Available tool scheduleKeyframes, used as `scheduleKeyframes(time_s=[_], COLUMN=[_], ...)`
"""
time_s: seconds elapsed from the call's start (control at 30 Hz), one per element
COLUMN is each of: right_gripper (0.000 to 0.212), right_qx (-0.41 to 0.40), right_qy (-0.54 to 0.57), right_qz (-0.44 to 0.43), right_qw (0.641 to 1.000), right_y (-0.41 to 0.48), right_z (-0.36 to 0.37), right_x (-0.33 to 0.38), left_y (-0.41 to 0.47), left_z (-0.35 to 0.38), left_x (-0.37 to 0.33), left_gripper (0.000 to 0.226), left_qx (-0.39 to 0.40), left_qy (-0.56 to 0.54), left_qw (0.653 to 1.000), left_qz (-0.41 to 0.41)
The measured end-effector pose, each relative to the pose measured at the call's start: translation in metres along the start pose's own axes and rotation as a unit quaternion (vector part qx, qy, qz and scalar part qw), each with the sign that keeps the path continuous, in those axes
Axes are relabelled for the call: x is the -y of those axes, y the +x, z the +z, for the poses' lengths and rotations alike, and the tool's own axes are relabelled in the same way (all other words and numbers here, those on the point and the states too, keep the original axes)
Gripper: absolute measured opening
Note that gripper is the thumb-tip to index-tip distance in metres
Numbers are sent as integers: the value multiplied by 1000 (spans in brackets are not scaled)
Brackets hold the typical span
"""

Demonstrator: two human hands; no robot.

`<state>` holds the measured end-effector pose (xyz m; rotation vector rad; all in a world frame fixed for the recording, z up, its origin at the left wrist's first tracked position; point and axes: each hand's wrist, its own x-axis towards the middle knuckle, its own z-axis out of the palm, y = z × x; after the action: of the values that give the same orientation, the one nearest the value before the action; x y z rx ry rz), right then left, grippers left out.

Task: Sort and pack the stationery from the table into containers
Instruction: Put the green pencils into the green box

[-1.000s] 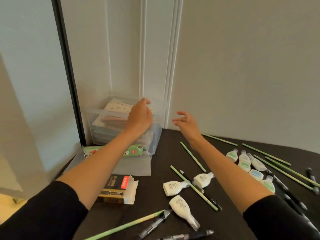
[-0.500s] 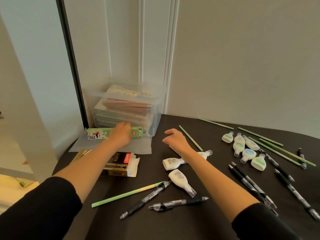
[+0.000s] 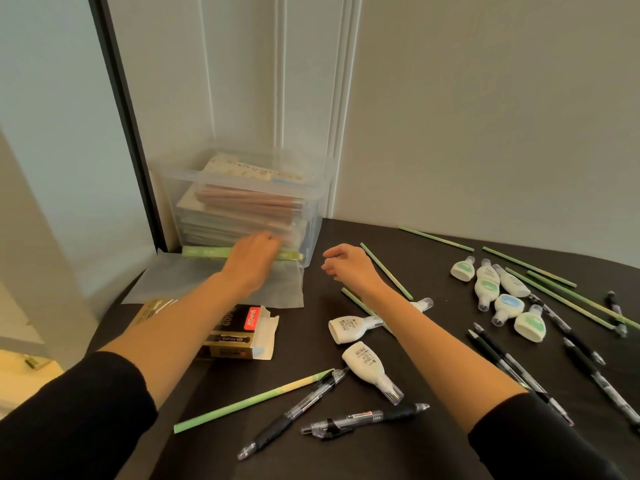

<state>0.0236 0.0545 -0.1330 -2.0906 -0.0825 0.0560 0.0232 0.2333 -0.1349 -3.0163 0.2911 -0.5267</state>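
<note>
The left hand (image 3: pixel 254 259) lay across the middle of the green box (image 3: pixel 204 252), fingers reaching over its far edge. Whether they curled round it or only rested on it could not be told. The green box lay lengthwise against the front wall of the bin (image 3: pixel 242 176), on the lid (image 3: pixel 166 287) spread flat before the bin. The right hand (image 3: pixel 349 268) hung just right of the bin's front corner, above the table (image 3: pixel 301 344), fingers loosely curled and holding nothing.

The bin stood uncovered against the wall, already well filled with flat packets. Nearer than the bin, past the lid, sat a black box (image 3: pixel 242 327) with an end flap open. Right of the bin and nearer lay loose sticks (image 3: pixel 252 400), pens (image 3: pixel 363 419) and bottles (image 3: pixel 372 370). More of all three lay well to the bin's right.

The step in hand seemed to be taking up the green box for the bin. That would call for a firm hold on its long sides, a lift clear of the rim, and laying it flat on the stack. Little room looked left on top, so the lid might not seat afterwards. Most of the sorting appeared still undone.
</note>
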Motion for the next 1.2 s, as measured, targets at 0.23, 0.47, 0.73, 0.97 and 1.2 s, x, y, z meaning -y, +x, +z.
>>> scheduleKeyframes(time_s=[0.23, 0.47, 0.73, 0.97, 1.2], right_gripper=[17, 17, 31, 39, 45], right_qx=[35, 17, 17, 17, 16], right_qy=[227, 237, 350, 376, 400], right_qz=[51, 19, 52, 50, 51], right_qw=[972, 971, 935, 925, 915], right_y=[-43, -88, -126, -144, -152], right_z=[-31, -76, -105, -115, -122], right_x=[14, -6, -49, -64, -63], left_y=[-20, -46, -68, -71, -82], left_z=[-43, -57, -61, -79, -91], left_x=[-43, -102, -156, -182, -184], left_gripper=[36, 31, 43, 30, 41], left_qx=[-118, -74, -36, -1, -29], left_qy=[-48, -219, -335, -292, -190], left_qw=[980, 970, 925, 943, 948], left_qz=[150, 76, 176, 162, 255])
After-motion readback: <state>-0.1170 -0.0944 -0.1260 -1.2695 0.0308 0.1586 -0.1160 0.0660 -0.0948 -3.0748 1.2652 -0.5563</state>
